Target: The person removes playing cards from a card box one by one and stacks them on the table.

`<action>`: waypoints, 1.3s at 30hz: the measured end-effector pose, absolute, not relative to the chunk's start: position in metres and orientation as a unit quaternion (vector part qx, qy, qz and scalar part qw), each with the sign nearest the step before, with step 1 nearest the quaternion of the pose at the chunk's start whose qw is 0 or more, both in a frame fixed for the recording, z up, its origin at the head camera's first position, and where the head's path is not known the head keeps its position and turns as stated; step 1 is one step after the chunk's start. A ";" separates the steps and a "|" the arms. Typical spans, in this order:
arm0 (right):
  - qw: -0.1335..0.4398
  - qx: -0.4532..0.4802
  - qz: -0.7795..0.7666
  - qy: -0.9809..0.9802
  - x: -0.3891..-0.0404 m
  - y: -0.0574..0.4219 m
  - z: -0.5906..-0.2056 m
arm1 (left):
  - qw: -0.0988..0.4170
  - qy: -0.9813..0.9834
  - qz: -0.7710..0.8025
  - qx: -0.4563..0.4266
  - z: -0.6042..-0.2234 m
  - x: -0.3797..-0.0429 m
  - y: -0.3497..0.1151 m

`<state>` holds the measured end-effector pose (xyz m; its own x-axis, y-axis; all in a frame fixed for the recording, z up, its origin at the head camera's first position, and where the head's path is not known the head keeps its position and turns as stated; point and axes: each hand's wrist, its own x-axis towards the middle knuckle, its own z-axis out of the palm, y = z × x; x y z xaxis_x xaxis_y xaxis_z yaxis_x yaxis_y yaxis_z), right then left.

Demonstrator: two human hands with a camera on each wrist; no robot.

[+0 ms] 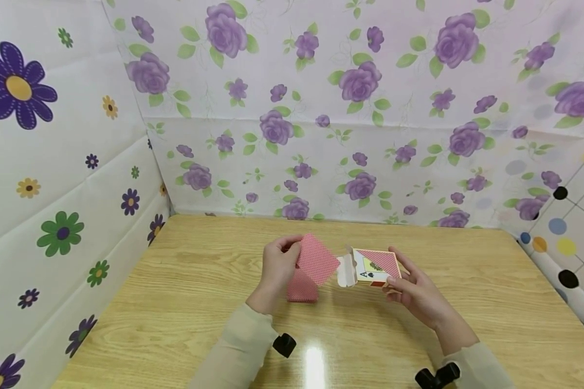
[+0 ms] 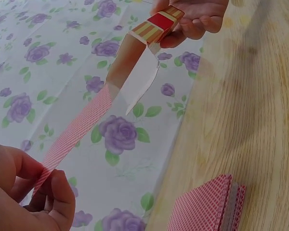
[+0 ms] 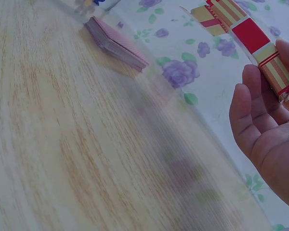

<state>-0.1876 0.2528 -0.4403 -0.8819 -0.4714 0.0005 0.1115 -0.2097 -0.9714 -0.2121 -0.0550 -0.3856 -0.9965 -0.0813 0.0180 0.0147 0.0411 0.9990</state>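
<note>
A playing card [image 1: 318, 260] with a red-checked back is pinched at one end between the thumb and fingers of my left hand [image 1: 276, 267]. Its far end points at the open mouth of the card box [image 1: 378, 265] and overlaps that mouth in the left wrist view. My right hand [image 1: 418, 297] grips the box by its far end, thumb on one side and fingers on the other. The box shows an ace on its face, red and yellow stripes on its side [image 3: 253, 36], and a raised white flap [image 2: 143, 77]. Below my left hand, a stack of cards [image 1: 302, 289] sits on the table.
The wooden table [image 1: 199, 319] reaches back to a flowered cloth wall [image 1: 253, 108]. More patterned cloth walls stand at the left [image 1: 78, 183] and right [image 1: 559, 232]. Black wrist mounts [image 1: 284, 344] sit at both sleeves.
</note>
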 end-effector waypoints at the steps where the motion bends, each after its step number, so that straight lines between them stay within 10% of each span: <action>1: 0.191 -0.150 -0.763 0.599 -0.188 0.253 -0.440 | 0.031 -0.720 -0.693 0.023 -0.385 -0.212 -0.056; 39: 0.185 -0.146 -0.756 0.610 -0.188 0.254 -0.439 | 0.019 -0.764 -0.644 0.032 -0.403 -0.228 -0.076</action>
